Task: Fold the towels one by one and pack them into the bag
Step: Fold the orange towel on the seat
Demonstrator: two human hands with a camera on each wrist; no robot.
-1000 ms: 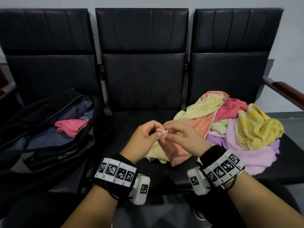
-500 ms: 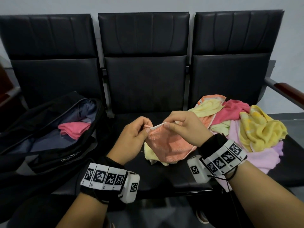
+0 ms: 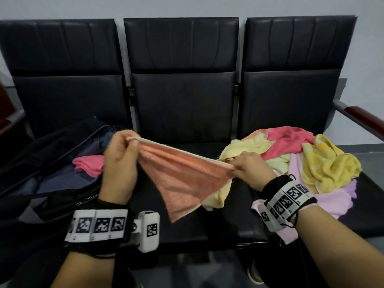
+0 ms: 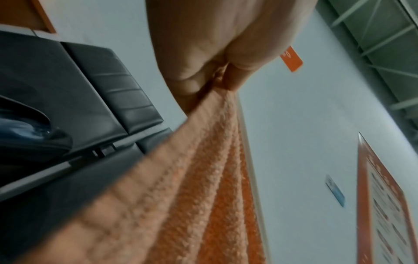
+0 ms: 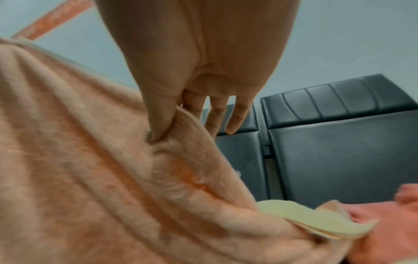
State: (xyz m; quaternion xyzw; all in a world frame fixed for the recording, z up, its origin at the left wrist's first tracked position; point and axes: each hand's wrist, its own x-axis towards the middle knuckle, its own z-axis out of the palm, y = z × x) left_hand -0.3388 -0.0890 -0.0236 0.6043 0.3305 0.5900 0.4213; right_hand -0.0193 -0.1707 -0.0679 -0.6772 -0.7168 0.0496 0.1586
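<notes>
Orange towel [image 3: 182, 175]: top hem stretched taut, sloping from left hand [image 3: 120, 163], higher and pinching one corner, to right hand [image 3: 249, 173] pinching the other; body hangs over middle seat [image 3: 218, 221]. Bag [image 3: 52, 175] left, nearer the left hand.

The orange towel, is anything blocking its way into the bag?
Nothing visible blocks it. The left hand and right hand pinch the orange towel stretched above the seat, and the bag lies open right beside the left hand, with a pink towel inside.
</notes>
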